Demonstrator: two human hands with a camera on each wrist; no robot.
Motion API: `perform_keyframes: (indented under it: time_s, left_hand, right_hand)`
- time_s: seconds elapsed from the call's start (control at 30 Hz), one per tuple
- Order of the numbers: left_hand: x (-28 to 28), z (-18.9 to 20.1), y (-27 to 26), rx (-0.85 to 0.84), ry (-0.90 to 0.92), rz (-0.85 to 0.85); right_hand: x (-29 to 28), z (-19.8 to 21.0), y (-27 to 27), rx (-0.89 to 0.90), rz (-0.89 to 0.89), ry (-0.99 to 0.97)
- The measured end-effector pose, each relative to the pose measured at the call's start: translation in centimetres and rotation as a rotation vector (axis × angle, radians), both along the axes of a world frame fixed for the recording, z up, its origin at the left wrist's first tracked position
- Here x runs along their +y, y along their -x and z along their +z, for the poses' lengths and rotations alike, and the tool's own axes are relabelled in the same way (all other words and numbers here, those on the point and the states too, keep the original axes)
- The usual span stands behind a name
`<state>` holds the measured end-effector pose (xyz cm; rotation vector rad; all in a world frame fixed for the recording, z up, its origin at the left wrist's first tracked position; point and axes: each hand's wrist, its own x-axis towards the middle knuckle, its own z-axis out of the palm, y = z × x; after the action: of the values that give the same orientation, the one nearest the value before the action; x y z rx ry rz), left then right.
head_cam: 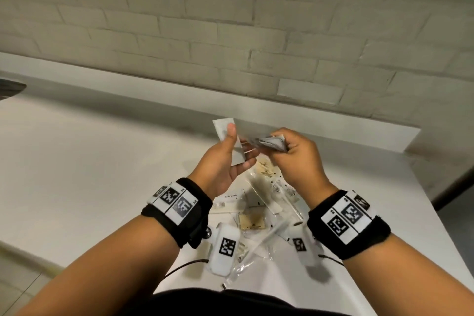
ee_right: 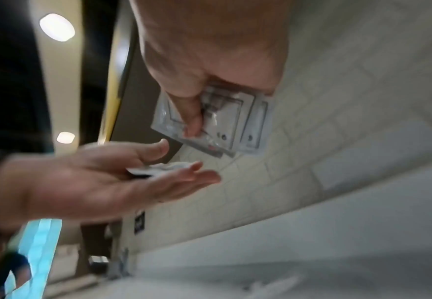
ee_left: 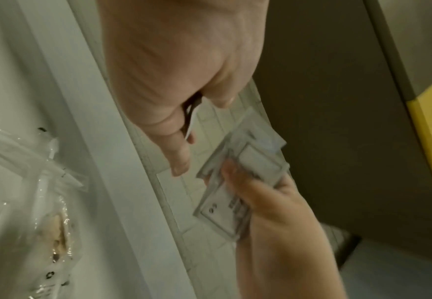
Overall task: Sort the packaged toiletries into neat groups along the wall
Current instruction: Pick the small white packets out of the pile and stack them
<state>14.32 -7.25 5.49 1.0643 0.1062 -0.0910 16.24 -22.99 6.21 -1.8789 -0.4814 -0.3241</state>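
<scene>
Both hands [head_cam: 295,154] hold packets [head_cam: 272,143] above the counter's [head_cam: 102,161] far edge.

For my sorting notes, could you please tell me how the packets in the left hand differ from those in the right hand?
The left-hand packets lie flat on the left hand, pinned under its thumb; the right-hand packets are pinched in a fanned bunch by the right hand.

The left hand's fingers lie nearly straight beneath; the right hand's fingers curl round theirs.

The left-hand packets look plain white, the right-hand packets clear with printed borders.

Both are held above the counter.
</scene>
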Motion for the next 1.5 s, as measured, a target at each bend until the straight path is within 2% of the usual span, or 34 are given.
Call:
perform_keyframes:
  time_s: [0.07,0.1,0.13,0.2,0.3,0.4,0.5,0.63,0.73,0.8,0.83,0.97,1.1,1.2,1.3,1.5]
  left_hand:
    - [0.4,0.0,0.0,0.060,0.034,-0.039]
    - [0.4,-0.1,0.1,0.064,0.039,-0.051]
    - [0.7,-0.3,0.2,0.054,0.039,-0.025]
    - [0.8,-0.6,0.1,0.023,0.040,0.040]
    - [1.0,-1.0,-0.2,0.010,0.019,0.121]
    - [1.1,-1.3,-0.3,0.008,0.005,0.164]
    - [0.8,-1.3,-0.3,-0.004,-0.009,0.194]
    - [0.5,-1.1,-0.3,-0.020,-0.009,0.212]
    - [-0.7,-0.4,0.1,-0.076,-0.068,0.086]
    - [-1.4,0.1,0.5,-0.091,-0.220,0.055]
    - [-1.4,0.2,0.4,-0.072,-0.304,0.076]
    - [0.6,0.0,-0.4,0.041,-0.526,0.146]
    - [1.1,-0.7,-0.4,-0.024,-0.830,0.158]
    - [0.8,-1.3,-0.1,-0.075,-0.963,0.164]
    - [0.5,-1.5,0.1,-0.092,-1.013,0.130]
    - [0.6,-1.6,-0.6,-0.065,-0.955,0.141]
  right_hand:
    - [-0.9,-0.4,-0.5,-0.409,-0.071,0.341]
    - [-1.4,-0.7,-0.7,-0.518,-0.069,0.442]
    - [-1.4,-1.2,-1.0,-0.531,-0.041,0.452]
    - [-1.8,-1.8,-0.8,-0.326,-0.022,0.282]
    - [-2.1,-2.0,-0.6,0.182,-0.033,-0.131]
    - [-2.5,-1.4,-0.8,0.392,-0.026,-0.346]
    - [-2.3,-0.1,-1.6,0.521,0.073,-0.554]
    - [-1.2,1.5,-1.8,0.532,0.165,-0.630]
    - [0.4,1.3,-1.1,0.541,0.208,-0.526]
    - [1.4,0.3,-0.6,0.474,0.150,-0.391]
    - [1.5,-0.1,-0.5,0.449,0.107,-0.384]
    - [0.0,-0.7,-1.2,0.492,0.010,-0.522]
    - [-1.3,-1.1,-1.6,0.524,-0.009,-0.551]
    - [-1.5,-1.7,-1.5,0.538,-0.006,-0.564]
    - [-1.6,-2.3,-1.4,0.566,-0.010,-0.544]
    - [-2.0,-2.4,-1.4,0.571,-0.020,-0.599]
